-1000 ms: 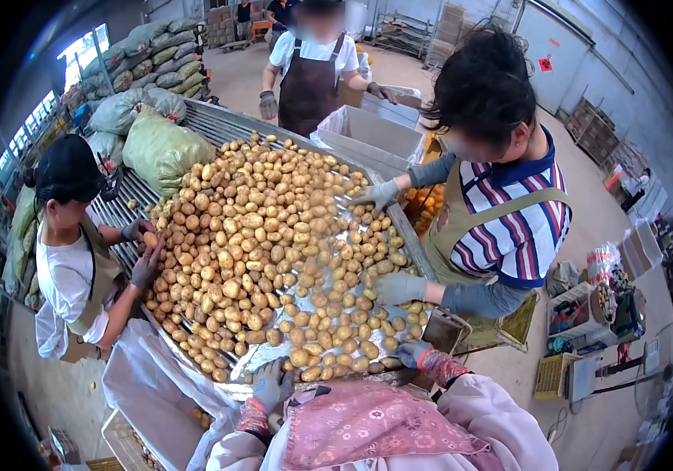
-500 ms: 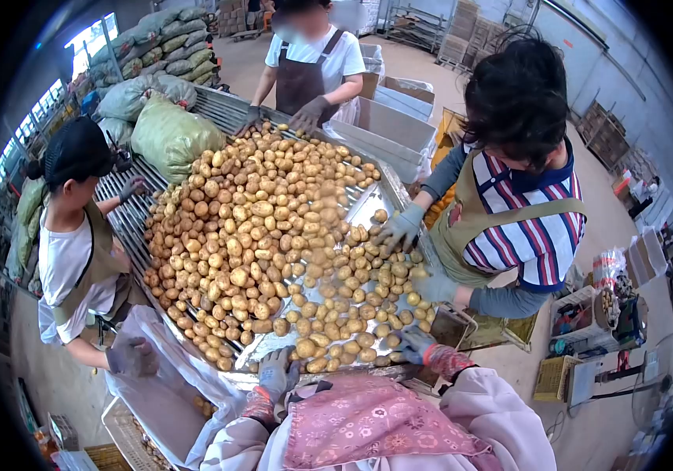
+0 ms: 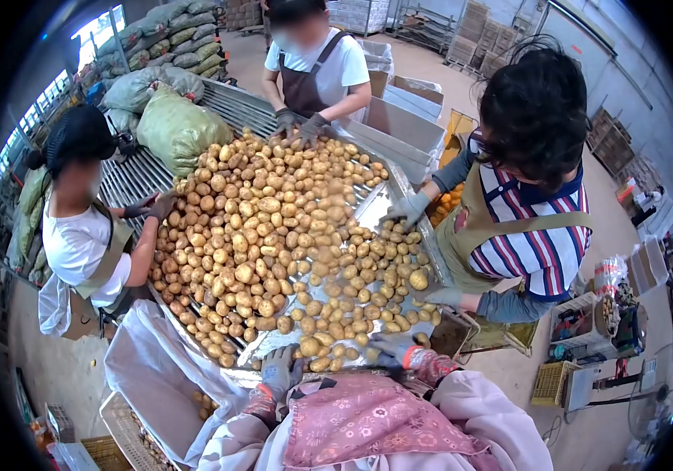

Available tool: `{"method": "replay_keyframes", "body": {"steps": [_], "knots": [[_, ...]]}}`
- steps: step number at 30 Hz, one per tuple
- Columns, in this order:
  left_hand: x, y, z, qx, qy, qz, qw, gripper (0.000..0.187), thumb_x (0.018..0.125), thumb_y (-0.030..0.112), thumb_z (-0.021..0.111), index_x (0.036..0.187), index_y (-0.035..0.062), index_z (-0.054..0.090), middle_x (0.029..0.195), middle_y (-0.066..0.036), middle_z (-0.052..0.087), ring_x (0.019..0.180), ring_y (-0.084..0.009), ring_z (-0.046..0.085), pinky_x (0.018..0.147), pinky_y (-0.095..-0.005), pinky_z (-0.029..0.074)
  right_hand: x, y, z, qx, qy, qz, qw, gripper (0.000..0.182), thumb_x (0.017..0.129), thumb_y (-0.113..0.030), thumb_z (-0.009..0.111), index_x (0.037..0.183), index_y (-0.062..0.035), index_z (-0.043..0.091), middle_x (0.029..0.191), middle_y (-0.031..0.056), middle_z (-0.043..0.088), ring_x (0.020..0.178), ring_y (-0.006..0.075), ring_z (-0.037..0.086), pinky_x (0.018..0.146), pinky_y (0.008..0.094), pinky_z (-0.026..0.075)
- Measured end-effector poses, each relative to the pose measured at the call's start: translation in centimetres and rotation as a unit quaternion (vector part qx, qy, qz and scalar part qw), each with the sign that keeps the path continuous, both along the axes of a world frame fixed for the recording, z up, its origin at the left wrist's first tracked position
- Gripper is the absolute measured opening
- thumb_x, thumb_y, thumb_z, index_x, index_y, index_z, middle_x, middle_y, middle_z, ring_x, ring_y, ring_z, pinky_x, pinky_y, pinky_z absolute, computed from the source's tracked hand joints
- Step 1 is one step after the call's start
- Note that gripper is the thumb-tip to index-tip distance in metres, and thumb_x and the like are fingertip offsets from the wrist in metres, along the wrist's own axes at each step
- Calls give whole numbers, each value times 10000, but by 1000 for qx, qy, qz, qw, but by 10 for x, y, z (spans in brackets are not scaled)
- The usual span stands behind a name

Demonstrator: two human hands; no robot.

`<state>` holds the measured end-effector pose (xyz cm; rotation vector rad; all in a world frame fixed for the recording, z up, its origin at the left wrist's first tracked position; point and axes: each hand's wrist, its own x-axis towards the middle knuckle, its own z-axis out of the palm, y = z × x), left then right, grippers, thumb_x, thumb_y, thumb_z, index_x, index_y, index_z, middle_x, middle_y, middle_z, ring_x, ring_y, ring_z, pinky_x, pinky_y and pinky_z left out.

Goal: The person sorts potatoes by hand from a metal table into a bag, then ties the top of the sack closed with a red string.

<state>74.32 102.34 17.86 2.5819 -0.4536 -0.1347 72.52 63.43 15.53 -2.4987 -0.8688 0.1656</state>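
Note:
A heap of potatoes covers the metal sorting table in front of me. My left hand, in a grey glove, rests at the near edge with its fingers stretched out, beside a few potatoes. My right hand, gloved too and slightly blurred, reaches leftward over the near edge with its fingers extended. Close to its fingertips lie several loose potatoes. I see nothing held in either hand.
Co-workers stand at the left, far side and right, their gloved hands at the potatoes. A full green sack lies on the rollers. A plastic-lined crate stands at near left, open boxes at far right.
My right hand has moved left along the near edge, and potatoes there have shifted. The left co-worker's hand has gone from the lined crate to the heap. My left hand stays about still.

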Motion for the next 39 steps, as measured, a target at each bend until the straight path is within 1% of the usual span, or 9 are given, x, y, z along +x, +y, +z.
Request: {"method": "replay_keyframes", "body": {"steps": [8,11,16,18,21,24,28,34,39], "knots": [[-1,-3,5,11,8,-7,1000,471,862,351,579,1277,131,555,1136,-159,634,1068,-369,574,942,-485,432,21,13,10,73,6,-136,988,276,910,-149,594,1171,-70,640,971,125,688,860,283,656,788,407,518],[-2,-3,-3,12,17,-2,1000,467,864,351,580,1285,152,550,1149,-148,628,1076,-363,569,947,-494,423,28,47,-16,259,321,-182,893,284,920,-183,584,1177,-79,643,965,108,692,876,285,670,769,399,525],[-2,-2,8,4,20,2,1000,471,862,351,583,1289,157,543,1150,-138,623,1086,-350,564,955,-493,415,-12,0,-28,-26,-34,33,999,346,939,-306,534,1267,-223,605,1357,165,539,1220,341,538,1021,471,413],[-2,-2,5,1,24,2,1000,473,859,350,582,1290,160,542,1149,-136,624,1085,-350,563,955,-493,415,-30,-32,-18,-164,75,-61,982,395,940,-326,518,1331,-287,559,1488,165,408,1345,368,411,1108,498,315],[-1,-4,8,20,39,7,999,479,861,356,575,1295,157,542,1163,-132,619,1095,-348,557,960,-489,415,-36,-62,-22,43,143,-102,984,341,924,-296,550,1233,-180,634,1342,170,554,1208,374,536,1022,467,414],[2,-4,11,30,41,0,999,492,860,362,576,1305,158,536,1187,-130,606,1111,-346,548,961,-492,413,-18,-32,29,-12,236,-218,947,311,908,-236,578,1176,-97,651,1192,171,632,1103,353,597,967,437,455],[6,-6,-5,42,45,-20,998,608,886,427,575,1399,121,459,1207,-149,587,1111,-357,539,945,-506,415,-14,19,25,174,91,-188,963,359,929,-282,557,1202,-55,615,1171,162,639,1111,344,594,965,414,460],[13,-13,4,-130,118,-64,982,670,902,297,616,1433,-22,362,1263,-287,561,1118,-459,559,979,-461,442,-37,-32,8,-97,27,-87,991,318,876,-281,578,1134,-108,640,1213,121,622,1114,324,589,926,425,478],[18,-25,-3,-166,162,-156,960,718,900,166,582,1515,33,235,1457,-294,372,1345,-402,412,1098,-387,353,-38,-66,-61,174,244,-384,873,126,924,-60,567,1018,-48,650,826,6,562,792,128,559,688,280,463]]}}
